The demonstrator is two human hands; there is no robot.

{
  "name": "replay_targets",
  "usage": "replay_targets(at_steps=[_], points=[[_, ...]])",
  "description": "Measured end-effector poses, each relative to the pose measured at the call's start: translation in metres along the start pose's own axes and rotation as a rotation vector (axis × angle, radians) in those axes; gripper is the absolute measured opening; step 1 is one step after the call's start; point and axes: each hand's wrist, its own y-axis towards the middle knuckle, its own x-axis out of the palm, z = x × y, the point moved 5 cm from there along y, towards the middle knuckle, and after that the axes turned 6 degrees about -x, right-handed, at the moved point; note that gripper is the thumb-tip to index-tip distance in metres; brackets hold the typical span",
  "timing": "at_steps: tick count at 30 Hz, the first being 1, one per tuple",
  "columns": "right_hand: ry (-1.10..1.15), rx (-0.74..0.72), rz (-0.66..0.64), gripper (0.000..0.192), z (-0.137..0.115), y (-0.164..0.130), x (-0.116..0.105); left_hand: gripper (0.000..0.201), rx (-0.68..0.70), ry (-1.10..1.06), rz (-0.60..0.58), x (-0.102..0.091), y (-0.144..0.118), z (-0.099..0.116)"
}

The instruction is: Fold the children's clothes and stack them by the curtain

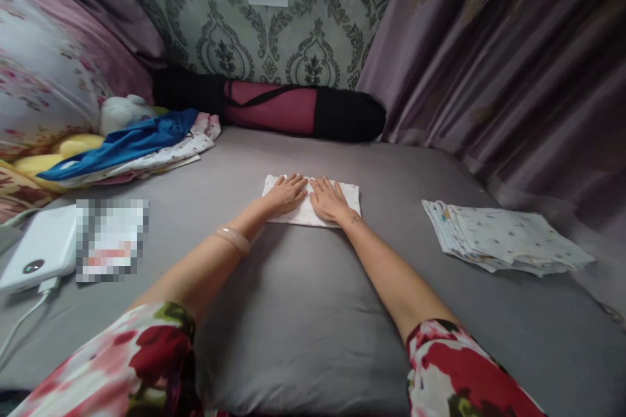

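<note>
A white folded cloth (313, 216) with a faint print lies flat on the grey bed sheet (303, 313), in the middle of the head view. My left hand (289, 194) rests palm down on its left half, fingers stretched out. On the right half lies my right hand (327, 199), also flat with the fingers spread. The fingertips point towards the far edge of the cloth, and a narrow gap separates the two hands. Neither hand grips anything. Under the palms, part of the cloth is hidden.
A stack of folded printed cloths (508, 238) sits at the right. To the left are a blue garment (141, 143) on other clothes, a white power bank (42, 247) with a cable, and a blurred-out item (111, 238). A long black and maroon bag (274, 107) lies along the wall.
</note>
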Motion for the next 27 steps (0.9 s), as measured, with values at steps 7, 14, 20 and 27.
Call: replay_targets(at_steps=[7,14,20,27], points=[[-0.063,-0.102,0.089,0.057,-0.009,-0.023,0.003,0.058,0.056,0.076,0.077,0.003,-0.026,0.012],[-0.046,-0.071,0.117,0.06,0.006,-0.033,-0.003,0.061,0.029,0.083,0.084,-0.003,-0.034,0.0],[-0.066,0.205,0.134,0.069,0.049,-0.048,-0.002,0.067,-0.123,-0.008,0.052,0.002,-0.037,-0.039],[-0.041,0.209,0.078,0.071,0.051,-0.047,0.0,0.069,-0.118,-0.055,-0.021,0.007,-0.033,-0.044]])
